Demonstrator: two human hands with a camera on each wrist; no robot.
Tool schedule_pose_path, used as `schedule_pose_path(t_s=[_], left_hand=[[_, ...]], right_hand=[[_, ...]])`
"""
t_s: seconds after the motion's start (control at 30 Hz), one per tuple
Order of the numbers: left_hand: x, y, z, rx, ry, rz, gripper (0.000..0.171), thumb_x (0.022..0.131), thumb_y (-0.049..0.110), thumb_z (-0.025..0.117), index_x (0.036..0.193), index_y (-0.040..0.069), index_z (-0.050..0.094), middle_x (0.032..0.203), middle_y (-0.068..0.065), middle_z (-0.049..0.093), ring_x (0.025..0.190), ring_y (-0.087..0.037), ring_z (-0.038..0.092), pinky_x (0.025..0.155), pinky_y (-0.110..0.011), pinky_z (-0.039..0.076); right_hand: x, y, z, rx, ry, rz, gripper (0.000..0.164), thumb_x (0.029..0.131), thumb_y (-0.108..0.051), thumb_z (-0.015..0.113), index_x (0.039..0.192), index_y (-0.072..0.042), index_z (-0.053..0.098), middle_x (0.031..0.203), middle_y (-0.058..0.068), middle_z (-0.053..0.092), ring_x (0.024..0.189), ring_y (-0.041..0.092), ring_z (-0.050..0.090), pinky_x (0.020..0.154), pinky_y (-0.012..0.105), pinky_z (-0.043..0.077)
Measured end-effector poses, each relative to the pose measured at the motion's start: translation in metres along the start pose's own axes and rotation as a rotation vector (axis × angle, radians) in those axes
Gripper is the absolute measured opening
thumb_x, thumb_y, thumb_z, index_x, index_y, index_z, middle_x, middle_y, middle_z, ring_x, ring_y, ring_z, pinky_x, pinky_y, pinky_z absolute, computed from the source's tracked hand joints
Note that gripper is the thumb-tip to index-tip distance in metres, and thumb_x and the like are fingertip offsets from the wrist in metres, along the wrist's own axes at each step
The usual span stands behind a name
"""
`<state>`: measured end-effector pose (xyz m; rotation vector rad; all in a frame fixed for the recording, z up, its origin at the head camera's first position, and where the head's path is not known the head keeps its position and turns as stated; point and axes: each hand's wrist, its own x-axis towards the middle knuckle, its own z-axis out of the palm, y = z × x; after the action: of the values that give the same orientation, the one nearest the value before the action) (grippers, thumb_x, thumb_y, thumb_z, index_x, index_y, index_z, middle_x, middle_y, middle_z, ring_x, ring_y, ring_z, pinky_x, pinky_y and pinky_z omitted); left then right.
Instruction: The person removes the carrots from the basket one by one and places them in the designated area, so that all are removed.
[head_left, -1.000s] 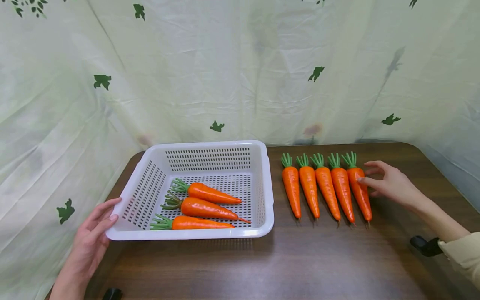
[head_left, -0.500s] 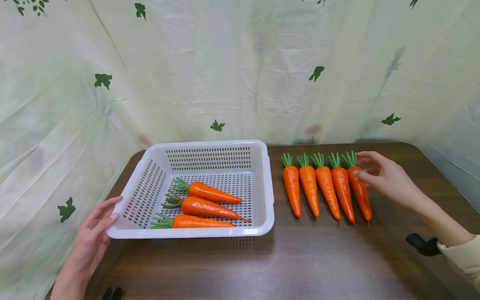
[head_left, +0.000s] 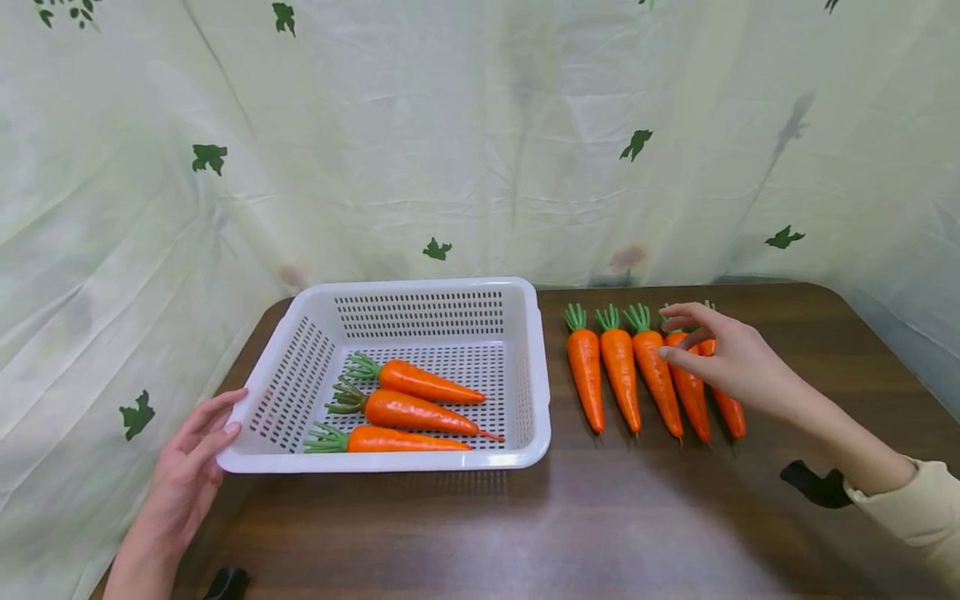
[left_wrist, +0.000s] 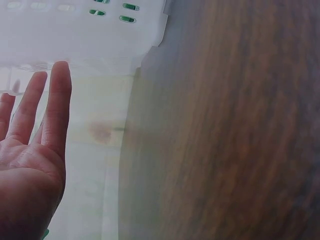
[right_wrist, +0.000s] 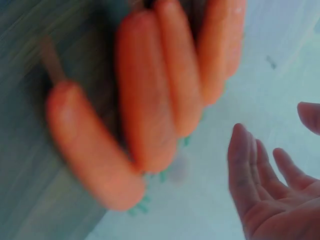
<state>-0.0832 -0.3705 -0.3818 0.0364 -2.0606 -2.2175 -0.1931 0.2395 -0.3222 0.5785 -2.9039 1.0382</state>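
- Right hand (head_left: 723, 354): thumb and fingers wide, holding nothing, over the right end of the row of five carrots (head_left: 654, 367) — best centred on one thick body before pinching.
- That row lies near the surface's (head_left: 600, 517) far edge, right of the basket (head_left: 390, 462); a straight lift should spare neighbours.
- Left hand (head_left: 187, 462): fingers straight, touching the basket's near left corner — good for steadying it; three carrots (head_left: 420, 412) lie inside.

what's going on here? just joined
A person is handling carrots. Their left hand touches the near left corner of a white basket with three carrots inside. Five carrots lie in a row on the table; the right hand, holding nothing, is over the row's right end.
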Motion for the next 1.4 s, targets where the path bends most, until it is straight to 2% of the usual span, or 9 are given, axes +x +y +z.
schedule_pose_path(t_s=[0.4, 0.77, 0.87, 1.03, 1.13, 1.4], left_hand=[[-0.002, 0.002, 0.003, 0.017, 0.009, -0.012, 0.045, 0.103, 0.012, 0.047, 0.147, 0.018, 0.043, 0.146, 0.001, 0.041, 0.119, -0.013, 0.05, 0.085, -0.027, 0.052], [-0.002, 0.003, 0.004, 0.013, 0.007, -0.01, 0.045, 0.102, 0.011, 0.048, 0.147, 0.018, 0.043, 0.147, 0.0, 0.039, 0.12, -0.015, 0.048, 0.086, -0.028, 0.053], [-0.002, 0.003, 0.004, 0.013, 0.006, -0.01, 0.045, 0.102, 0.011, 0.047, 0.146, 0.018, 0.043, 0.147, 0.001, 0.039, 0.12, -0.015, 0.048, 0.086, -0.028, 0.053], [-0.002, 0.003, 0.004, 0.021, 0.007, -0.012, 0.045, 0.102, 0.012, 0.047, 0.146, 0.018, 0.043, 0.146, 0.001, 0.039, 0.119, -0.014, 0.048, 0.086, -0.028, 0.053], [-0.002, 0.003, 0.003, 0.03, 0.009, -0.011, 0.045, 0.102, 0.012, 0.047, 0.146, 0.018, 0.043, 0.145, 0.002, 0.041, 0.119, -0.014, 0.048, 0.086, -0.027, 0.052], [-0.002, 0.002, 0.003, 0.026, 0.014, -0.013, 0.045, 0.102, 0.012, 0.048, 0.147, 0.019, 0.043, 0.145, 0.003, 0.041, 0.118, -0.014, 0.049, 0.086, -0.028, 0.053]], right_hand=[[0.014, -0.042, 0.015, -0.011, -0.082, -0.106, 0.047, 0.094, -0.041, 0.065, 0.135, -0.022, 0.052, 0.122, -0.001, 0.062, 0.094, 0.013, 0.062, 0.073, 0.038, 0.05], [0.026, -0.071, 0.021, -0.006, -0.124, -0.216, 0.046, 0.092, -0.034, 0.07, 0.134, -0.027, 0.053, 0.121, -0.008, 0.06, 0.092, 0.01, 0.061, 0.074, 0.035, 0.052], [0.031, -0.08, 0.019, 0.015, -0.149, -0.245, 0.046, 0.093, -0.029, 0.07, 0.135, -0.027, 0.052, 0.124, -0.009, 0.058, 0.094, 0.009, 0.06, 0.074, 0.032, 0.054], [0.039, -0.094, 0.022, 0.03, -0.16, -0.284, 0.047, 0.092, -0.031, 0.071, 0.135, -0.026, 0.053, 0.124, -0.012, 0.058, 0.1, 0.011, 0.059, 0.076, 0.031, 0.054], [0.044, -0.101, 0.026, 0.037, -0.158, -0.302, 0.048, 0.091, -0.034, 0.072, 0.134, -0.026, 0.054, 0.123, -0.011, 0.058, 0.098, 0.009, 0.06, 0.076, 0.031, 0.053], [0.056, -0.111, 0.037, 0.083, -0.178, -0.348, 0.046, 0.092, -0.027, 0.07, 0.134, -0.023, 0.053, 0.117, -0.003, 0.064, 0.097, 0.006, 0.059, 0.077, 0.031, 0.053]])
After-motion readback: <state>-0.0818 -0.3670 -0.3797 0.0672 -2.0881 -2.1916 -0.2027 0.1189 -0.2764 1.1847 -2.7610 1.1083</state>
